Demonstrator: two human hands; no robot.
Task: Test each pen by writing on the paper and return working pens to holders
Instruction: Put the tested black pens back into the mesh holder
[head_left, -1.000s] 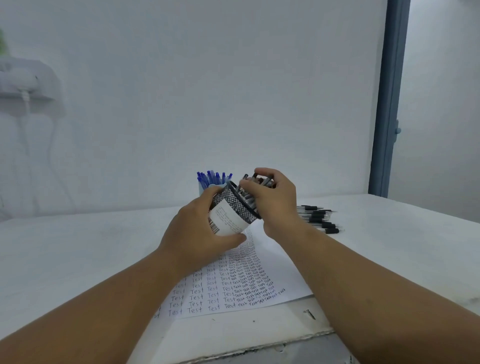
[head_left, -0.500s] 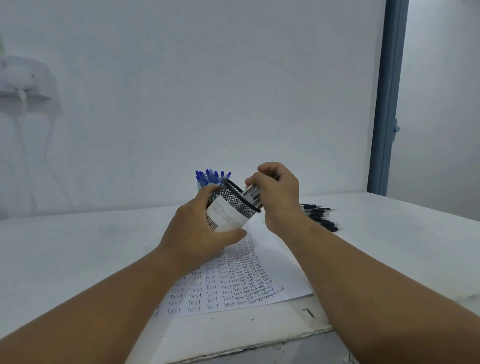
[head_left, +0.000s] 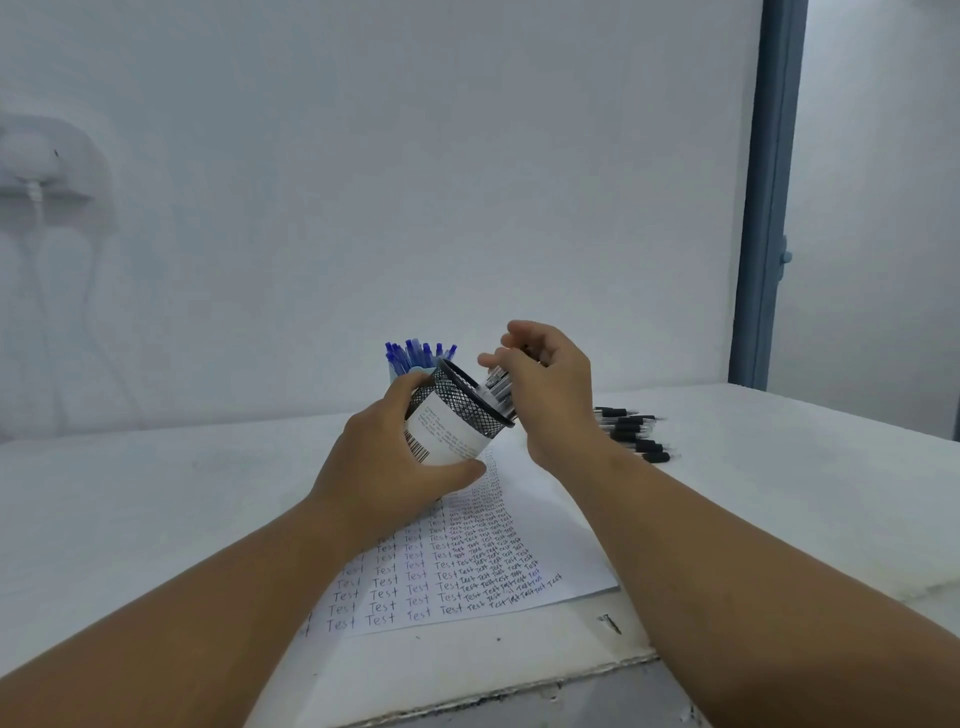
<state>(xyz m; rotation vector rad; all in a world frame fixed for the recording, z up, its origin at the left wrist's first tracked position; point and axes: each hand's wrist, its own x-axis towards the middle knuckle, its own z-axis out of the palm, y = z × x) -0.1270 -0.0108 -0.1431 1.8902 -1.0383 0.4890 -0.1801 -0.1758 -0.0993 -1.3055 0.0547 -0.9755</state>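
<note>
The left hand (head_left: 387, 467) grips a black mesh pen holder (head_left: 460, 410) with a white barcode label, thumb under its lower side and fingers curled round the far side. The holder is lifted off the table and tilted so that its open mouth points up and to the right, toward the right hand (head_left: 550, 395). That hand sits just beside the rim, its fingers curled round a bunch of clear-barrelled pens (head_left: 497, 387) whose lower ends lie inside the mouth of the holder; how many pens it grips cannot be told. Both hands are held above the far end of a sheet of paper (head_left: 561, 551) covered with rows of the handwritten word "Test", which lies flat on the white table (head_left: 156, 493). Behind the mesh holder, near the wall, stands a pale blue cup (head_left: 400, 371) packed with blue-capped pens (head_left: 418, 354). To the right of the right wrist, a loose pile of black-gripped pens (head_left: 631, 434) lies on the table, well apart from the holder.
</note>
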